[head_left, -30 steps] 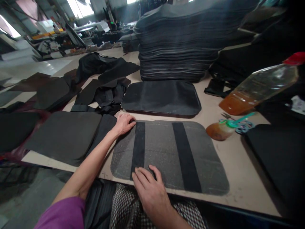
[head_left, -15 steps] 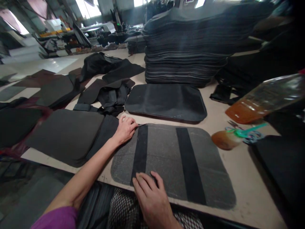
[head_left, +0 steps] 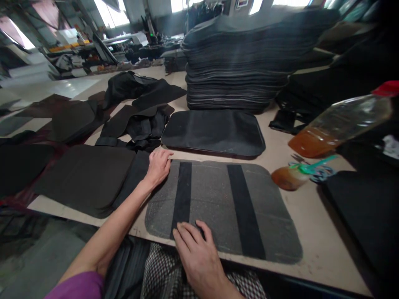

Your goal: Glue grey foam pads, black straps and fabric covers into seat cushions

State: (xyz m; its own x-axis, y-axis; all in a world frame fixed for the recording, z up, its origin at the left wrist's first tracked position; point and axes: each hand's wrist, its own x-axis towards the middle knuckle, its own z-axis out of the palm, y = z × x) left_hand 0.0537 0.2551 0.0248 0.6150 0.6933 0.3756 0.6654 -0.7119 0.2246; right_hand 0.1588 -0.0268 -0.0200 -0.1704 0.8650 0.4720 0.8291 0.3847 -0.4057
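A dark grey panel (head_left: pixel 215 207) with rounded corners lies flat in front of me. Two black fabric strips, a left strip (head_left: pixel 181 195) and a right strip (head_left: pixel 246 216), run across it. At its far left corner rests my left hand (head_left: pixel 158 166), fingers loosely bent and partly hidden, with nothing visible in them. My right hand (head_left: pixel 199 257) lies on the near edge, fingers stretched over the lower end of the left strip and the panel beside it; it is open. Just beyond is a smooth black panel (head_left: pixel 215 133).
A tall stack of black panels (head_left: pixel 233 66) stands behind. To the right are a tilted bottle (head_left: pixel 336 120) of brown liquid, a drink bag (head_left: pixel 288 177) with a green straw, and black sheets (head_left: pixel 352 216). Grey pieces (head_left: pixel 87 174) and crumpled black fabric (head_left: pixel 145 126) lie left.
My left hand has moved slightly left, away from the left strip's far end, where its fingers were at the panel's edge. My right hand stays in place. The view has shifted a little.
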